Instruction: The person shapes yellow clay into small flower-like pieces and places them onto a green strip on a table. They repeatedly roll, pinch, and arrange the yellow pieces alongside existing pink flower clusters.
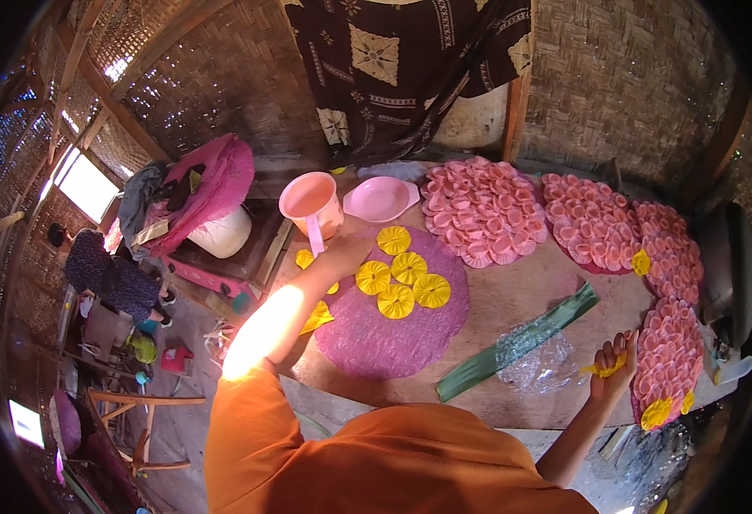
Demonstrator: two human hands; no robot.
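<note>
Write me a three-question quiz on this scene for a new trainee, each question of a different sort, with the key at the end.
1. Open question: Which of the person's hands holds a crumpled yellow piece?
2. True or false: The pink mug stands to the right of the shallow pink dish.
3. Fill in the blank: The cluster of yellow pleated discs lies on a round mat coloured ____.

Key: 1. The right hand. 2. False; the mug is on the dish's left. 3. Purple.
</note>
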